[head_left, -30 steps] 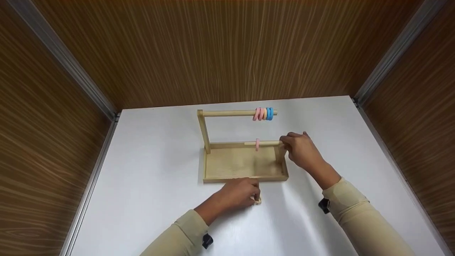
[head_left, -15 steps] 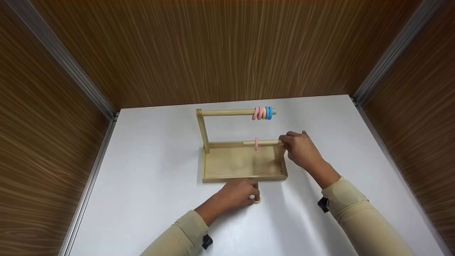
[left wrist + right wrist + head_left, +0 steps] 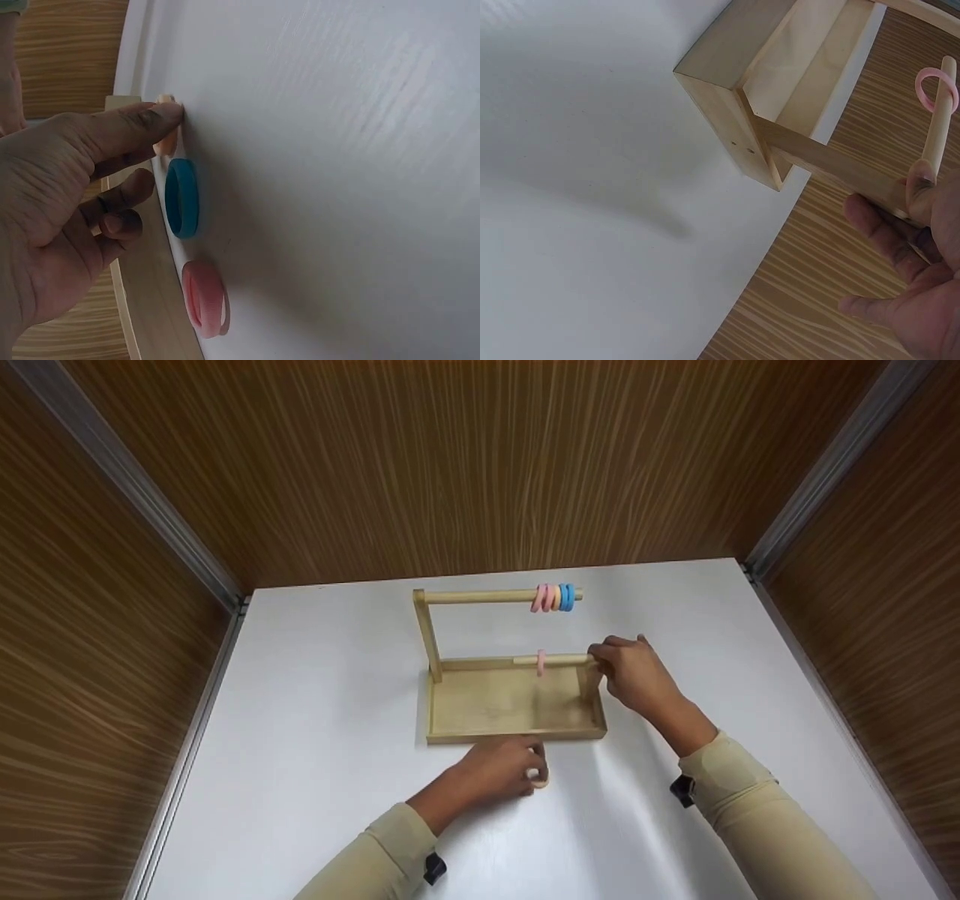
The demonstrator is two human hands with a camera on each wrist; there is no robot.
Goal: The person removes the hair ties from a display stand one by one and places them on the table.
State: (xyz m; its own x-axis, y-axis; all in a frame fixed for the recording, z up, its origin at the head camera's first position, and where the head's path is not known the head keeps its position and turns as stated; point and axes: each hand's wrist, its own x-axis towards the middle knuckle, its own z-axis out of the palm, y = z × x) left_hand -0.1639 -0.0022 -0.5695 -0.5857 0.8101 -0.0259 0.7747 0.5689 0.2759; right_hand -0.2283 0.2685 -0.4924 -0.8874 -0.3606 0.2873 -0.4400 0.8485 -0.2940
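My left hand (image 3: 499, 769) pinches a beige hair tie (image 3: 166, 139) between thumb and index finger, low over the table in front of a wooden stand (image 3: 487, 705). In the left wrist view, a blue hair tie (image 3: 191, 201) and a pink hair tie (image 3: 213, 300) stand on edge by the stand's front side. My right hand (image 3: 636, 671) grips the stand's short post (image 3: 840, 166) at its top, with the thumb on the lower rod (image 3: 568, 660). One pink hair tie (image 3: 541, 663) hangs on that rod. Fingers hide the rod's right end.
Several pink, beige and blue hair ties (image 3: 553, 598) hang near the free right end of the upper rod (image 3: 480, 597). A tall post (image 3: 429, 637) carries this rod at the left. Wood-grain panels (image 3: 480, 465) wall in the white table (image 3: 322, 697).
The beige hair tie has shifted slightly at my left fingertips, and less of its loop shows. My right hand keeps its hold on the stand.
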